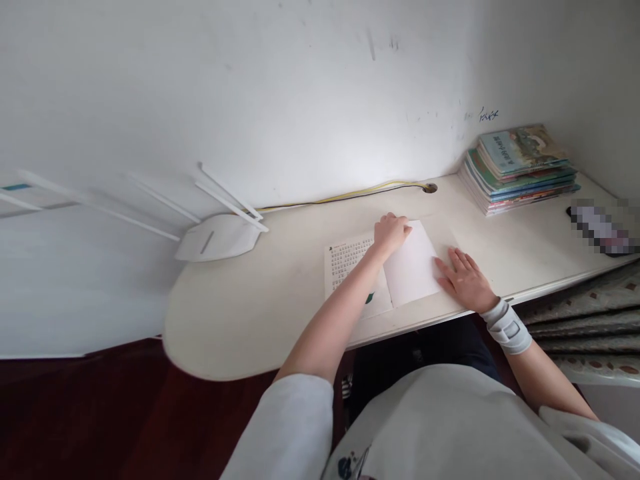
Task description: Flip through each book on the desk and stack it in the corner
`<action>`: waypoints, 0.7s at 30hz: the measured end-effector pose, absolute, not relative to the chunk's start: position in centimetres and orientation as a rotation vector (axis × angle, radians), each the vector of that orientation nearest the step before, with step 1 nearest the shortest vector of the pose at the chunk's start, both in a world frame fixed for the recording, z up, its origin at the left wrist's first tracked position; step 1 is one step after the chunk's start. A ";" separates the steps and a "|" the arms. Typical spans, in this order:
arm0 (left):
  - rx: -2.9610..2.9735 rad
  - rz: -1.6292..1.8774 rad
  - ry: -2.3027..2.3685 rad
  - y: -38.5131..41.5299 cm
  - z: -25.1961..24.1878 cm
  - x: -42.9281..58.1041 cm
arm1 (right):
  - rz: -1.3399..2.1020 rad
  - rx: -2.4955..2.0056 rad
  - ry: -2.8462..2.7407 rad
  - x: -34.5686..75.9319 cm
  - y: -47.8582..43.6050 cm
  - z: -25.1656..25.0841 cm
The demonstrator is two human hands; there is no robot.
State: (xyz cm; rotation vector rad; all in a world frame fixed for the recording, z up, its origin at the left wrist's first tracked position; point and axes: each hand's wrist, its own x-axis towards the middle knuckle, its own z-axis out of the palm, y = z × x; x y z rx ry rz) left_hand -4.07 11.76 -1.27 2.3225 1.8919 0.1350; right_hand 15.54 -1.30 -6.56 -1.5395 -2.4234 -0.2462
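Note:
An open booklet (411, 270) lies on the white desk (240, 313), with printed text on its left page and a blank right page. My left hand (393, 233) is closed over the upper part of the booklet near the fold; what its fingers grip, if anything, is too small to make out. Beside the right page's edge, my right hand (466, 280) rests palm down on the desk with its fingers spread, holding nothing. A grey wrap (507, 327) is around my right wrist.
A white router (220, 239) with several antennas stands at the desk's left. Stacked books (525, 163) are at the back right, and a phone (597, 230) lies near the right edge. Cables (345, 195) run along the wall to a desk hole.

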 end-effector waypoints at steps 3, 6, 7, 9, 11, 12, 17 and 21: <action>2.327 0.193 1.888 11.8 -2.3 -3.9 | -0.249 -1.534 -2.415 15.5 -1.3 -6.5; 2.403 0.260 1.809 11.0 -2.4 -4.0 | -0.253 -1.532 -2.415 15.5 -1.3 -6.5; 2.448 0.280 1.777 10.4 -2.3 -4.2 | -0.253 -1.533 -2.417 15.5 -1.3 -6.5; 2.532 0.286 1.730 8.2 -1.9 -4.9 | -0.245 -1.537 -2.417 15.5 -1.3 -6.4; 2.564 0.207 1.701 4.9 -1.6 -5.9 | -0.222 -1.542 -2.416 15.5 -1.3 -6.4; 2.578 0.176 1.678 3.1 -1.7 -6.4 | -0.210 -1.545 -2.414 15.5 -1.4 -6.4; 2.664 0.192 1.600 -3.8 -3.6 -8.3 | -0.177 -1.552 -2.420 15.5 -1.4 -6.4; 2.683 0.357 1.609 -4.7 -5.4 -8.5 | -0.167 -1.556 -2.427 15.6 -1.4 -6.3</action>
